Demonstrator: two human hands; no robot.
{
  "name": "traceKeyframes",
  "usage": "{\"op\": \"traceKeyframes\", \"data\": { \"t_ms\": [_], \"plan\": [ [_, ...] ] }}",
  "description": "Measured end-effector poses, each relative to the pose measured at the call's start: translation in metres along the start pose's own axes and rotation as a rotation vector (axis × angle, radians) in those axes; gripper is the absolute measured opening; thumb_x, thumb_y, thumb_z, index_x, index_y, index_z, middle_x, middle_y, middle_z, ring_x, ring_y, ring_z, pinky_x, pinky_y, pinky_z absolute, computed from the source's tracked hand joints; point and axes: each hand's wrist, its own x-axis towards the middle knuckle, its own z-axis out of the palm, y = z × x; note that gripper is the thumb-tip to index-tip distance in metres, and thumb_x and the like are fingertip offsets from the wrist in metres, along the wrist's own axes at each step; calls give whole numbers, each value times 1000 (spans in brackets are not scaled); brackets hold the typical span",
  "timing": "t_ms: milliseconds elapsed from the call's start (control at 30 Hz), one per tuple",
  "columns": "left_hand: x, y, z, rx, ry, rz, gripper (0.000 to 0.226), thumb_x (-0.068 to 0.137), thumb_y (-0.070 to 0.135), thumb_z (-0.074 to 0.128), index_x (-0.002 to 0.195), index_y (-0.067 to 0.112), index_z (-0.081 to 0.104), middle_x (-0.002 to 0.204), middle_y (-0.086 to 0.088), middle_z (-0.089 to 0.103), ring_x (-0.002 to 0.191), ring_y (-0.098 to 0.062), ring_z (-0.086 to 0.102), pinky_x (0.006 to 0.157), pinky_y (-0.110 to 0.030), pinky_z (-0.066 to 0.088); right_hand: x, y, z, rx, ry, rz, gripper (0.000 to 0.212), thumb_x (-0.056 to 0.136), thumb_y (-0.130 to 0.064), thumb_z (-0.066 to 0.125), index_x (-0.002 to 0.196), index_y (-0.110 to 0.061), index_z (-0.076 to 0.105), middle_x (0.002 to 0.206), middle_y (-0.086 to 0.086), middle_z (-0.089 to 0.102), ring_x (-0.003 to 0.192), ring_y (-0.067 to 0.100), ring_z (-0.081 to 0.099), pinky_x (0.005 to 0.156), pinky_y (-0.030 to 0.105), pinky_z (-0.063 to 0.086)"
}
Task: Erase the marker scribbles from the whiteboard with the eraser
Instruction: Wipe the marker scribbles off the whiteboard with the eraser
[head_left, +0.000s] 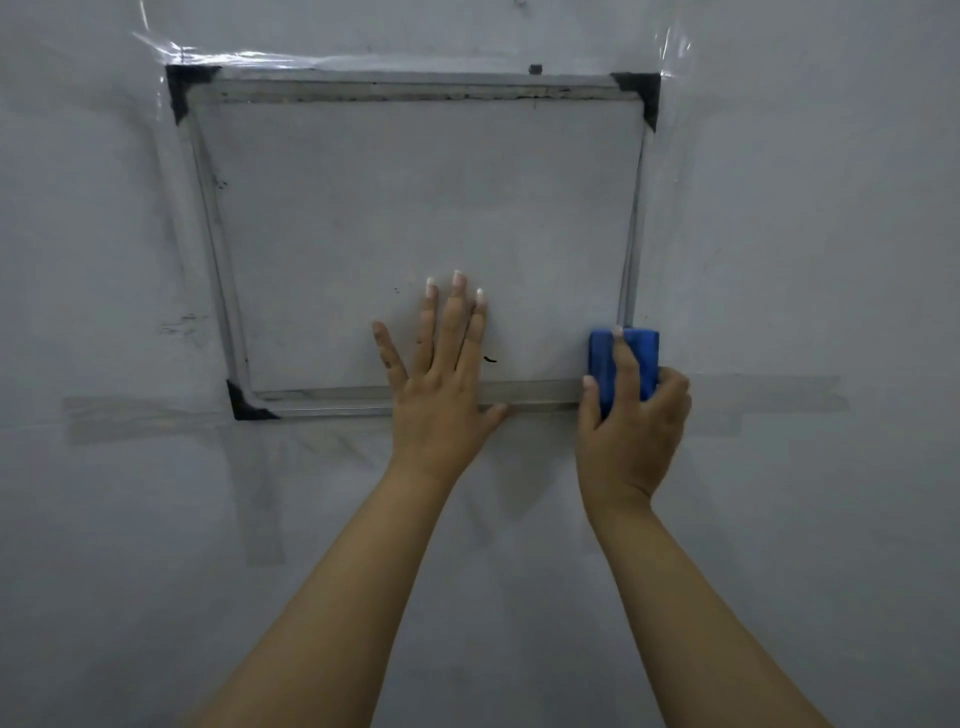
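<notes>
Grey wall (779, 234) is carrying taped whiteboard (415, 208) w/ small black mark (490, 358) showing btwn flat, released left hand (441, 384) & right hand (631, 431) gripping blue eraser (631, 358) at bottom-right corner.

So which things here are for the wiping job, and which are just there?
For the job:
- blue block eraser, gripped in the right hand
- metal-framed whiteboard, steadied by the flat left hand
- small black marker squiggle, not yet wiped

Just there:
- clear tape strips fixing the board to the grey wall
- black corner caps
</notes>
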Motion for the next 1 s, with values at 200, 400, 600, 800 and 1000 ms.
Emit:
{"op": "traceKeyframes", "data": {
  "t_ms": [200,400,600,800,1000],
  "plan": [
    [-1,-3,3,-56,-8,-47,113,73,67,67,158,18,12,166,-8,5,154,-28,0,115,-71,0,-36,-23,15,-45,-112,-321,55,92,-36,55,143,-31,37,110,17,43,91,30,47,78,41,48],
    [-4,-5,6,-51,21,-18,116,70,65,71,158,19,12,166,-9,6,153,-30,1,115,-71,3,-19,-12,5,41,17,93,50,91,-32,59,139,-26,46,107,18,48,88,29,48,73,41,51],
    [-7,-12,4,-128,72,-14,107,76,67,65,157,15,19,165,-12,10,153,-29,5,116,-69,3,-35,-19,12,19,-120,-238,55,93,-37,54,143,-34,32,113,20,48,93,31,49,78,42,51],
    [-19,-43,4,-107,17,-140,119,73,73,64,158,14,4,166,-7,-5,153,-25,-6,118,-62,-6,-26,-33,15,48,31,44,51,91,-34,57,140,-26,44,108,20,48,89,31,47,75,42,50],
    [-21,-54,7,-191,34,-84,110,78,67,65,157,13,12,166,-8,2,154,-26,-1,121,-59,4,-48,-62,30,-16,-90,-348,53,91,-36,57,141,-32,38,108,17,49,87,30,52,76,41,50]
  ]
}}
